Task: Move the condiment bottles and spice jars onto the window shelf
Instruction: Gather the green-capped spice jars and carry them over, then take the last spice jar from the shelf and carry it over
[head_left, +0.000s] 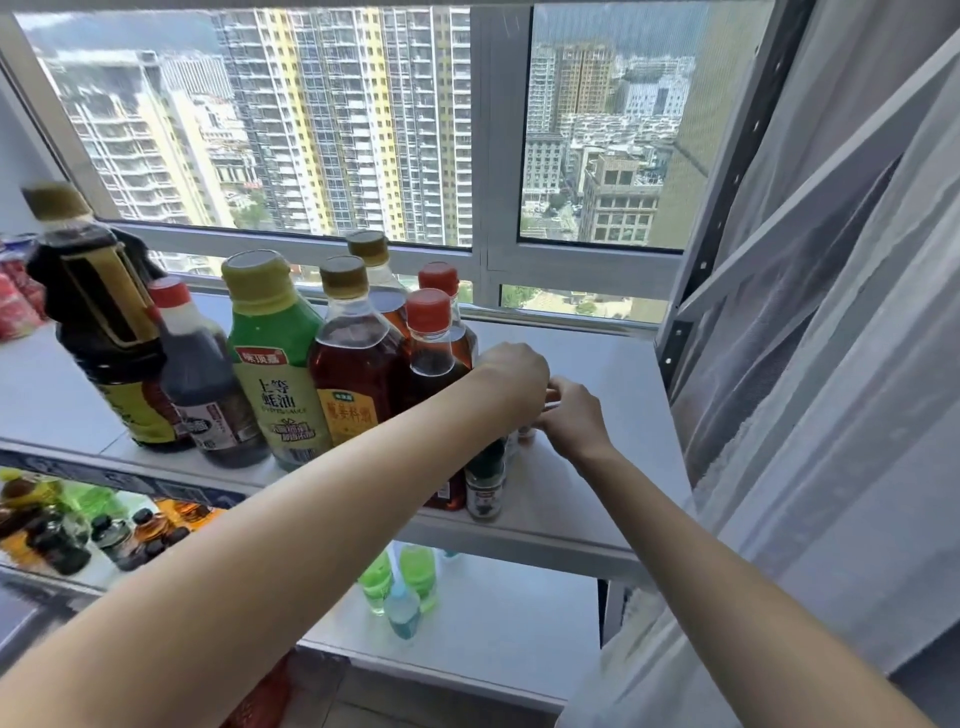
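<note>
White window shelf (597, 364) before city towers, crowded with bottles (280, 358); both hands' (511, 376) grips hidden.

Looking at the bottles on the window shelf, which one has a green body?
The oyster sauce bottle, third from the left, with a yellow-green cap; the other bottles hold dark or amber liquid.

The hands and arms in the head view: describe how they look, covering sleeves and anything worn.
Both forearms are bare for their whole visible length, with no sleeve showing. The left hand and the right hand wear no gloves. No watch, bracelet or ring shows on either wrist or on the visible fingers, though part of the fingers is hidden.
</note>
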